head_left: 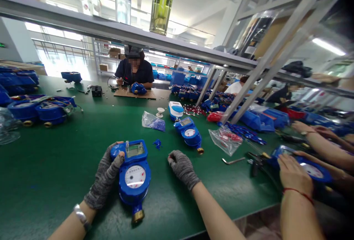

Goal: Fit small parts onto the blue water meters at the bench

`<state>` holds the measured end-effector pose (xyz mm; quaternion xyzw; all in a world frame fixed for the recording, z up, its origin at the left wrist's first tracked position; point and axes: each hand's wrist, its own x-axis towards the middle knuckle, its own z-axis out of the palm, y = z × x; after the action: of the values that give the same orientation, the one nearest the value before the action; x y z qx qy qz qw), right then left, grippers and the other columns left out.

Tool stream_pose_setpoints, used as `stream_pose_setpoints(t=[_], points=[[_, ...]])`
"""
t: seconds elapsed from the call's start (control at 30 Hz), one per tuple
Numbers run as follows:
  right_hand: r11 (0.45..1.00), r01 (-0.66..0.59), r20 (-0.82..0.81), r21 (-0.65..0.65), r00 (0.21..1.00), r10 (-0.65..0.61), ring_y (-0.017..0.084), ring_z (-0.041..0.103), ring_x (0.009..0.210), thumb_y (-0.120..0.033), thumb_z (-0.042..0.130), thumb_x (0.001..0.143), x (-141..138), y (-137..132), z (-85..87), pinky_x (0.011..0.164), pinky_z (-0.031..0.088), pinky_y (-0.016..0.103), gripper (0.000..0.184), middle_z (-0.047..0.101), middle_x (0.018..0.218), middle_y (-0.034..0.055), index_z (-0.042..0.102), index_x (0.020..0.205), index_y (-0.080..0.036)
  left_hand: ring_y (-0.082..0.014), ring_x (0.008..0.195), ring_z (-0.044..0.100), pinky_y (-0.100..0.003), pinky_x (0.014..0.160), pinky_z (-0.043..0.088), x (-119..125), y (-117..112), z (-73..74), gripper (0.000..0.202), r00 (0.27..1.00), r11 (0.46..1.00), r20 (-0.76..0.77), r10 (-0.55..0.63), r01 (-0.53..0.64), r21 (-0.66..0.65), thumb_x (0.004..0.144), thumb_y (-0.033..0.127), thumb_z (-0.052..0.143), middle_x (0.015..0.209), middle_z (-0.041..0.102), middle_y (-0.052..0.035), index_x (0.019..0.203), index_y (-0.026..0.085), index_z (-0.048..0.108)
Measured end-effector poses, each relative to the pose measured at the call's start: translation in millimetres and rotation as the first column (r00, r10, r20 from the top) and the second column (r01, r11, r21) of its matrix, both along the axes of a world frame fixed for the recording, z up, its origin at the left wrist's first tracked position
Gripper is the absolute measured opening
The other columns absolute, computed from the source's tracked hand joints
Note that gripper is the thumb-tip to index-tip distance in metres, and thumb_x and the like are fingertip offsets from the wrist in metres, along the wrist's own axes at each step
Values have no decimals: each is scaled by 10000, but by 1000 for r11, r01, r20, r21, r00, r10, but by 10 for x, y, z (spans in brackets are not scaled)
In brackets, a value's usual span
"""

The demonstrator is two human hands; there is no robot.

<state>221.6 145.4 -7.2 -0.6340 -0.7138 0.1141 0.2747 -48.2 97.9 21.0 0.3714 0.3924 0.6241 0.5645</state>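
Observation:
My left hand (pixel 106 171), in a grey fingerless glove, grips the upper left side of a blue water meter (pixel 135 176). The meter has a round white dial, a small display window and a brass threaded end pointing toward me. To its right my right hand (pixel 182 167), gloved alike, rests on the green table with its fingers curled in; whatever they may hold is hidden. Small blue parts (pixel 157 143) lie between and beyond the hands. Farther off is a second blue water meter (pixel 189 132), touching neither hand.
A clear bag of blue parts (pixel 153 121), a white spool (pixel 159 112), a bag of red parts (pixel 225 139) and a hex key (pixel 233 160) lie on the table. Co-workers' hands (pixel 295 175) handle another meter at right. A shelf (pixel 177 44) with bottles crosses above. A person (pixel 134 71) sits opposite.

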Motion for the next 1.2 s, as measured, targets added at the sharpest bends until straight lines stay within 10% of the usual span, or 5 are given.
stream_pose_setpoints(t=[0.13, 0.27, 0.7, 0.93, 1.2], points=[[979, -168, -317, 118, 928, 198, 155, 616, 762, -234, 557, 876, -487, -256, 470, 714, 492, 263, 101, 667, 835, 37, 637, 858, -176, -318, 1169, 577, -501, 1034, 445, -16, 9, -27, 484, 1000, 999, 1, 23, -23, 37, 850, 472, 647, 1313, 579, -100, 1260, 244, 527], [910, -365, -226, 200, 886, 405, 173, 606, 781, -207, 582, 843, -1122, -516, 808, 749, 481, 291, 90, 671, 827, 37, 658, 799, -191, -310, 1231, 527, -455, 1075, 405, -34, 24, -10, 501, 993, 992, -42, 110, -107, 66, 820, 512, 668, 1306, 589, -86, 1224, 228, 582], [922, -355, 128, 153, 933, 338, 245, 623, 794, -236, 501, 883, -1536, -545, 773, 794, 510, 405, 195, 690, 851, 97, 682, 839, -179, -297, 1157, 573, -438, 1053, 418, -39, 25, 50, 511, 987, 987, -65, 146, -142, 70, 777, 534, 702, 1240, 624, -86, 1167, 215, 617], [758, -618, 311, 210, 777, 547, 248, 633, 901, -217, 542, 877, -1395, -553, 831, 860, 520, 413, 159, 705, 993, 86, 690, 918, -177, -301, 1188, 556, -450, 1066, 406, -50, 0, 59, 542, 991, 993, -78, 110, -106, 52, 789, 517, 700, 1277, 602, -97, 1221, 212, 580], [748, -638, 421, 185, 739, 526, 284, 614, 892, -374, 563, 886, -1353, -626, 822, 828, 503, 491, 220, 687, 997, 97, 658, 922, -179, -313, 1192, 556, -480, 1054, 425, -27, -17, 0, 532, 996, 996, -8, 86, -86, 13, 800, 500, 697, 1302, 586, -91, 1247, 243, 568]])
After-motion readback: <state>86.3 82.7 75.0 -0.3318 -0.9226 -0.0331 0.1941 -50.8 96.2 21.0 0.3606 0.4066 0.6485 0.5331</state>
